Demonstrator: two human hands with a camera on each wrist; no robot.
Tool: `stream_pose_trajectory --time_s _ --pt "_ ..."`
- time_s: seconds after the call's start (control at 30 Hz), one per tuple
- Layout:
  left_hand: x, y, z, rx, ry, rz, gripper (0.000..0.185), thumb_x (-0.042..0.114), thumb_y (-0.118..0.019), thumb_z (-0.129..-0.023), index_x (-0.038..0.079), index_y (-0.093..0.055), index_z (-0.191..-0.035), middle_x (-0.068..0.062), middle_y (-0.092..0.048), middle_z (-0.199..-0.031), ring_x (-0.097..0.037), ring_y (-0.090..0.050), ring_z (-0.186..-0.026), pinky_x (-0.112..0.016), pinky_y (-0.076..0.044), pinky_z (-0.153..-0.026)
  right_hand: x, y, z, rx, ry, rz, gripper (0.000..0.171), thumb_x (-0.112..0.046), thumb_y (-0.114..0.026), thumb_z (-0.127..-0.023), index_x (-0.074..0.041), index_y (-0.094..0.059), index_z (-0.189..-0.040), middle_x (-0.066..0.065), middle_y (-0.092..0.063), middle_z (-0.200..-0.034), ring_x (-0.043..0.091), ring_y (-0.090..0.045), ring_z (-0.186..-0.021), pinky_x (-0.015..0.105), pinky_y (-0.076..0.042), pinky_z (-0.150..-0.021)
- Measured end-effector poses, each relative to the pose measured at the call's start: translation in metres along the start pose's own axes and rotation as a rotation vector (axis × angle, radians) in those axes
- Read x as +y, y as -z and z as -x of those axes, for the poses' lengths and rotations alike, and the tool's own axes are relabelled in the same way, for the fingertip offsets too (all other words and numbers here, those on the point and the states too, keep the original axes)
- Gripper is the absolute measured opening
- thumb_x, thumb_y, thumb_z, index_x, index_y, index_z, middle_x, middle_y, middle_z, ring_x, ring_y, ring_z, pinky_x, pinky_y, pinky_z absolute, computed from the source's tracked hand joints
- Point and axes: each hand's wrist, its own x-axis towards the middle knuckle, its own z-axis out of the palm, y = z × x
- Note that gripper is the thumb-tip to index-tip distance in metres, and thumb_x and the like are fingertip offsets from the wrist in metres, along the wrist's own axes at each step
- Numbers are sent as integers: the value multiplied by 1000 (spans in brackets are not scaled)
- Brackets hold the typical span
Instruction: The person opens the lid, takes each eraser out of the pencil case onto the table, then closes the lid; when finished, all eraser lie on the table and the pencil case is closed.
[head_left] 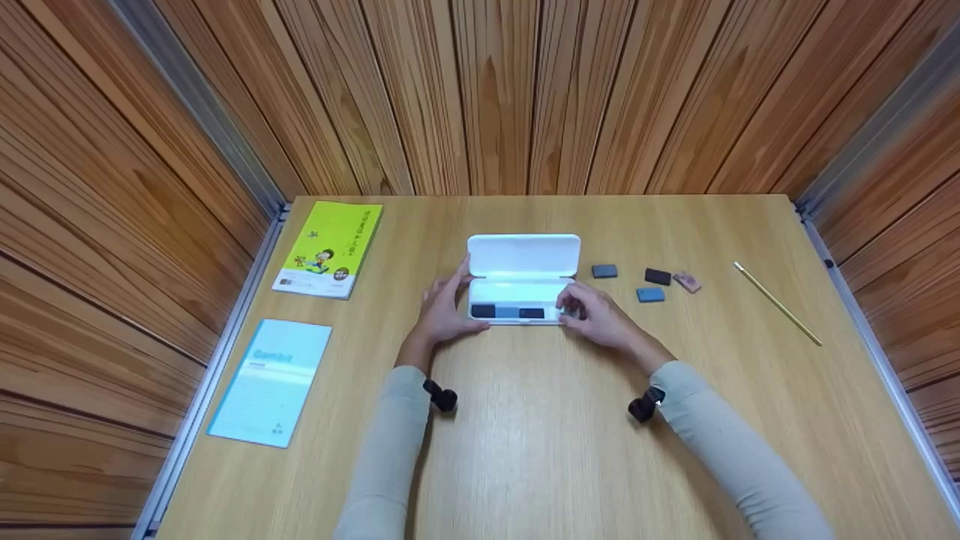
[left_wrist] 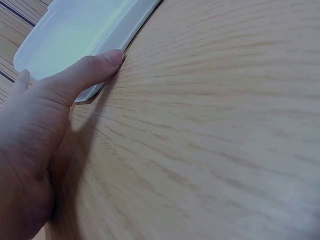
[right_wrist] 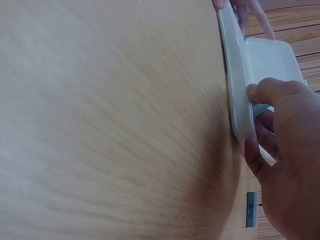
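Note:
A white pencil case (head_left: pixel 523 255) lies with its lid raised in the middle of the table. Along its front side sit a dark eraser (head_left: pixel 483 310), a blue one and another dark one in a row. My left hand (head_left: pixel 447 309) grips the case's left end, the thumb along the front edge and the fingers around the side. At the right end, my right hand (head_left: pixel 592 313) pinches a blue-green block (right_wrist: pixel 261 109), apparently an eraser, inside the case. Its thumb is at the front rim, and the fingers hide most of the block.
Right of the case lie a grey-blue eraser (head_left: pixel 604 271), a black eraser (head_left: pixel 658 277), a blue eraser (head_left: pixel 650 295) and a pink eraser (head_left: pixel 687 282). Farther right is a gold pencil (head_left: pixel 777 303). A yellow-green book (head_left: pixel 330 247) and light-blue notebook (head_left: pixel 270 386) lie on the left.

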Motion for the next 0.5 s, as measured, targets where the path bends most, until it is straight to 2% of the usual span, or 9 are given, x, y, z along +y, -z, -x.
stream_pose_trajectory --time_s 0.13,0.3,0.5 --pt "0 -1 1 2 13 -10 136 40 -103 -81 49 -10 -180 8 -59 -171 -37 -36 -162 -64 -14 -136 -1 3 1 31 -9 -20 18 -8 -75 -107 -11 -71 -124 11 -71 -121 24 -65 -107 29 -51 -93" --pt "0 -1 0 0 25 -22 137 39 -103 -81 52 -9 -179 9 -60 -170 -36 -38 -160 -63 -15 -136 0 9 2 61 -49 -37 18 -8 -75 -107 -9 -73 -126 12 -71 -126 27 -69 -112 36 -57 -100" --pt "0 1 -2 1 -5 -18 138 39 -104 -80 43 -12 -182 6 -61 -170 -34 -42 -154 -62 -17 -133 1 18 5 81 -41 -25 21 -9 -75 -107 -7 -76 -129 13 -72 -127 29 -71 -115 38 -56 -101"
